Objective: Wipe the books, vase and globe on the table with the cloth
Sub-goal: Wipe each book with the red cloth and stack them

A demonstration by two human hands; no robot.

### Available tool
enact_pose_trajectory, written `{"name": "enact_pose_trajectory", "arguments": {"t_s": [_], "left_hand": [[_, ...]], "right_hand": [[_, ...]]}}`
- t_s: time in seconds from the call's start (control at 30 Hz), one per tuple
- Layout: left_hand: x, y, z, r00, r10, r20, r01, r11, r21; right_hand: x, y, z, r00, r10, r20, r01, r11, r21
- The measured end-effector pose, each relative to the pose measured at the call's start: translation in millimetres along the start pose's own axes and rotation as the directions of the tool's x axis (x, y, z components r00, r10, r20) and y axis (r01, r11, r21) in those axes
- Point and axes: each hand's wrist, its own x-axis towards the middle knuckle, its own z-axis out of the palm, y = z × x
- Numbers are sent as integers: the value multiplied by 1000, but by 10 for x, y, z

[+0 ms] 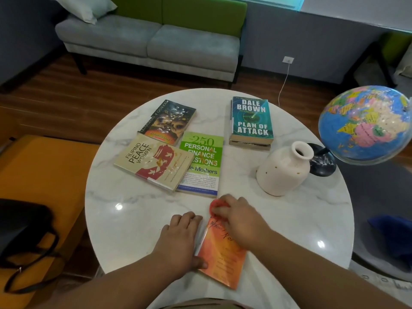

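The right hand (236,217) has its fingers curled over a bunched red cloth (216,205), clamping it down on the far end of an orange book (223,253). The left hand (180,237) grips nothing; it lies relaxed against the book's left edge.

On the round marble table (138,215), the globe (365,124) stands at the right rim. The white vase (283,170) is just beside the globe's black base (323,162). Both are well apart from the hands, and nothing shows whether either has been wiped.

Across the far half lie the Plan of Attack book (252,118), stacked on another, and the Personal Finance book (200,162). The Peace Women book (153,161) overlaps the Personal Finance book's left edge. The Ga'Hoole book (167,122) lies behind them. No cover shows whether it has been cleaned.

My judgement is that the orange book is the one in hand, with the wipe at its far end. The vase and globe probably remain, and perhaps some of the books.

Both forearms reach in from the near edge. The right crosses over the book's length, palm down, with the knuckles raised over the cloth. The left fingers rest on the marble alongside the spine, and its thumb (200,263) presses the near-left corner of the cover, steadying it
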Motion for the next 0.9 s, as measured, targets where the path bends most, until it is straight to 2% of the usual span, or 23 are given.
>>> {"name": "enact_pose_trajectory", "arguments": {"t_s": [0.07,0.1,0.13,0.17,0.23,0.3,0.33,0.4,0.5,0.57,0.63,0.73,0.8,0.83,0.9], "left_hand": [[-6,-6,-4,1000,2,0,-2,1000,-2],[-6,-3,-12,1000,5,1,-6,1000,0],[-8,5,-20,1000,8,3,-8,1000,2],[-8,8,-28,1000,9,3,-9,1000,-1],[-4,13,-35,1000,10,0,-10,1000,-11],[-5,21,-31,1000,3,1,-3,1000,-17],[-5,27,-30,1000,-1,4,1,1000,-17],[-5,34,-31,1000,-9,17,9,1000,-15],[16,31,-31,999,-8,36,8,1000,-8],[26,31,-37,999,-8,54,9,1000,-6],[39,40,-47,997,-16,81,18,1000,-21],[55,55,-49,989,-62,137,74,994,-77],[61,60,-32,982,-93,162,112,987,-113],[61,66,-24,980,-103,170,124,985,-118],[55,90,-23,981,-109,159,125,987,-95]], "right_hand": [[-201,-152,122,975,-212,68,210,977,39],[-278,-161,172,956,-278,90,273,960,61],[-311,-106,187,956,-281,85,275,958,82],[-301,-22,166,973,-224,55,216,970,112],[-254,152,79,999,1,-38,6,980,201],[-227,289,24,966,221,-132,-178,943,280],[-250,306,36,950,272,-155,-220,932,289],[-371,201,114,968,206,-144,-167,955,244],[-706,3,318,984,-164,-75,175,965,193],[-858,31,359,956,-294,18,288,944,159],[-862,163,327,966,-258,30,250,952,175],[-775,320,227,988,-3,-156,36,977,208],[-728,238,240,974,93,-205,-51,979,200],[-736,137,274,983,79,-168,-45,979,200],[-829,-80,359,992,-82,-96,99,977,186]]}}
